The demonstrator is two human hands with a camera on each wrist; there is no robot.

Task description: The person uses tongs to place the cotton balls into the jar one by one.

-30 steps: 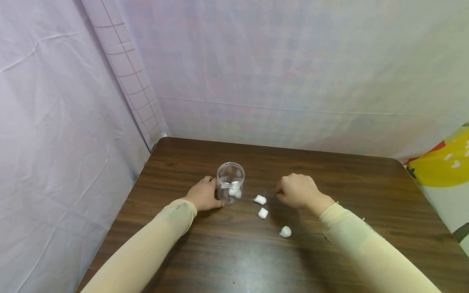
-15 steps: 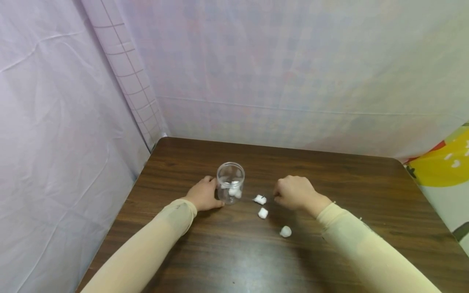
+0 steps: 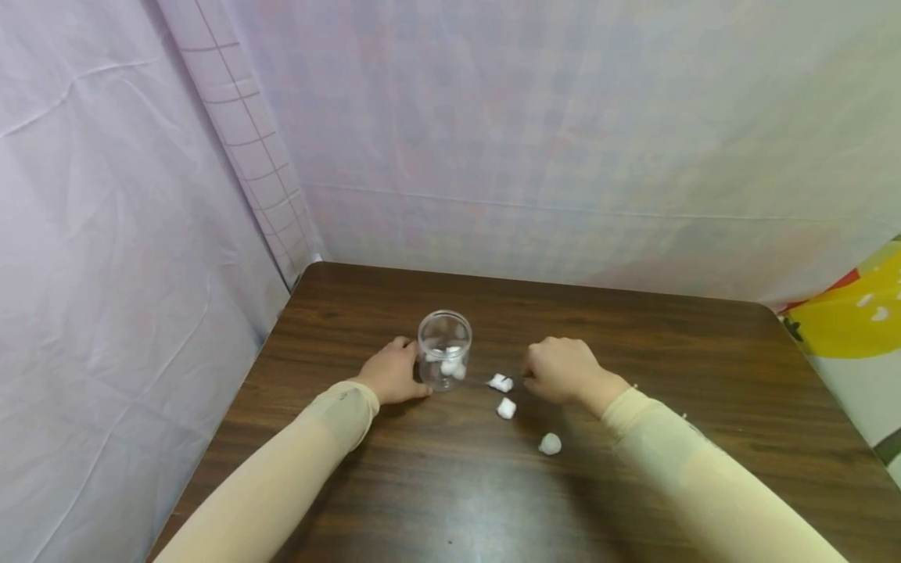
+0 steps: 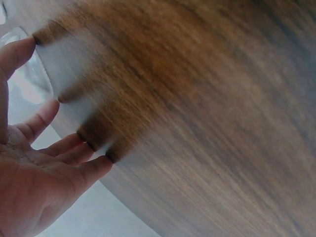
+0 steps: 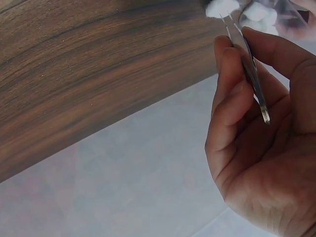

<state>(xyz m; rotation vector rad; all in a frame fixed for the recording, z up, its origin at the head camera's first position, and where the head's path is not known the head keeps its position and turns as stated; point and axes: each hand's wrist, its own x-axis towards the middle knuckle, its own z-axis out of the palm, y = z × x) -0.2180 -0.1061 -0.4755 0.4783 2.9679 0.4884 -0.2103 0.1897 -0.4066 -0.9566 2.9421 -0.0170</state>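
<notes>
Tweezers point(image 5: 253, 73) are held in the right hand point(image 5: 266, 163), as the right wrist view shows. Their two thin tips stand a little apart and point to the left of the scene, toward a white cotton piece point(image 5: 221, 8), which the border cuts. I cannot tell if the tips touch it. The long axis goes in a slanting line from these tips to the joined end above the palm. Thumb and fingers pinch the tweezers from both sides. The wrist is cut off, and the background behind the tips is blurred.

In the head view, the right hand hides the tweezers almost fully; only a small dark part comes out at its left side. Two loose pieces point(image 3: 506, 408) lie nearer on the bench point(image 3: 436, 493). To the left stands a clear jar point(image 3: 445, 352), upright, with white pieces point(image 3: 451, 367) inside, which are hard to count. The left hand point(image 3: 390, 371) is at the left side of the jar, its thumb near and its other fingers far. Both sleeves point(image 3: 281, 477) and the near part of the bench are cut off.

In the left wrist view, the fingers of the left hand are spread apart, with their tips down at the bench. The jar is only partly seen, behind thumb and forefinger; how firmly they touch it, I cannot tell.
</notes>
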